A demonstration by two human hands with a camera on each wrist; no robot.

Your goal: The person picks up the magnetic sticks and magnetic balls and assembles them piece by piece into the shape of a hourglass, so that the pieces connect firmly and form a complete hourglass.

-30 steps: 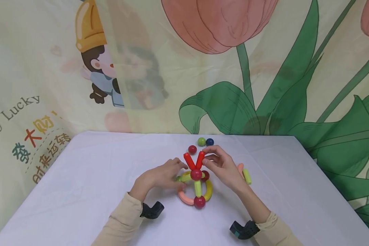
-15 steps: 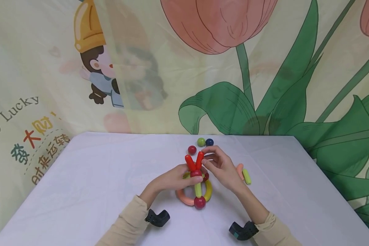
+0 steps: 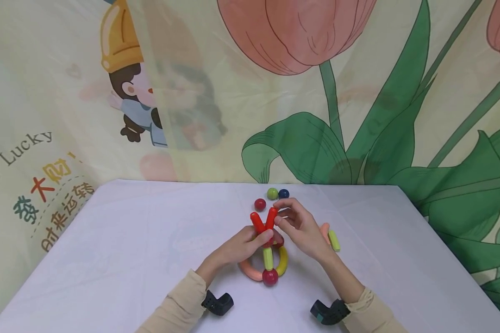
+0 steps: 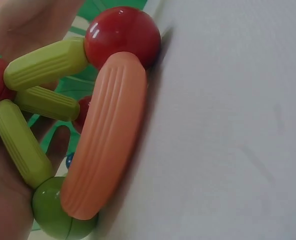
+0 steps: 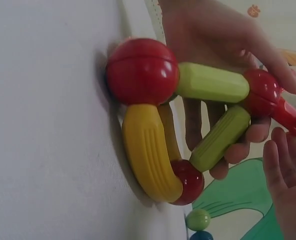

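Note:
A magnetic ball-and-stick structure stands mid-table, its base ring made of curved sticks, including a salmon one [image 4: 108, 135] and a yellow one [image 5: 150, 152], joined by red balls [image 3: 270, 277] and a green ball [image 4: 63, 207]. Lime sticks [image 5: 215, 82] lean up from the ring to a red top ball [image 5: 262, 92]. My left hand [image 3: 238, 246] grips that top ball, thumb in front and fingers behind. Two red sticks [image 3: 257, 222] rise from it in a V. My right hand [image 3: 304, 229] pinches the right-hand red stick [image 3: 271, 218] between thumb and fingers.
Behind the structure lie a loose red ball [image 3: 260, 204], a green ball [image 3: 272, 193] and a blue ball [image 3: 284, 194]. Right of my right hand are a salmon curved stick [image 3: 325, 231] and a lime stick [image 3: 334, 240]. A printed cloth [image 3: 191, 162] hangs behind the white table [image 3: 150, 222].
My left hand has moved right and up from the structure's left side and taken hold of the top ball. The right hand stays at the red stick.

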